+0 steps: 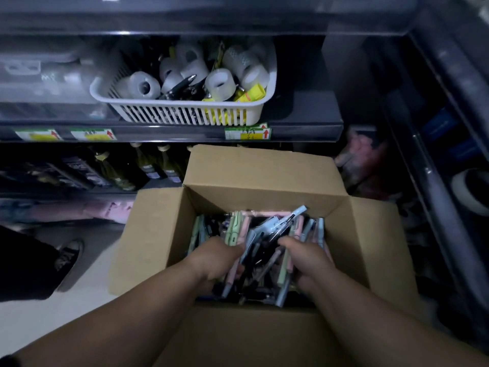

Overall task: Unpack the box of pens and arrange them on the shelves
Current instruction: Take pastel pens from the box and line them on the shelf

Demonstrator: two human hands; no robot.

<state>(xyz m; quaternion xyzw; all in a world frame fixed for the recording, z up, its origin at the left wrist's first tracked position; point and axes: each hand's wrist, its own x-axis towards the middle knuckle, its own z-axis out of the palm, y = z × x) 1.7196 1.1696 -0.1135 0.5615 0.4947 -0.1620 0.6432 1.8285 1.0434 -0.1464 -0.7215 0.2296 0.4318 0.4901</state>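
An open cardboard box (260, 168) stands on the floor in front of dark shelves, its flaps folded outward. Inside lies a heap of pens (260, 234) in pastel green, pink, blue and black, several in clear packets. Both my hands are down in the box. My left hand (215, 258) grips a bundle of pens at the left of the heap, fingers curled under them. My right hand (304, 260) curls around pens at the right of the heap. My fingertips are hidden among the pens.
On the shelf (304, 128) above the box sits a white slatted basket (185, 112) with tape rolls, black pens and yellow items. Bottles (148, 165) stand on the lower shelf at left. A person's shoe (68, 254) is on the floor at left. Another dark rack (449, 154) stands at right.
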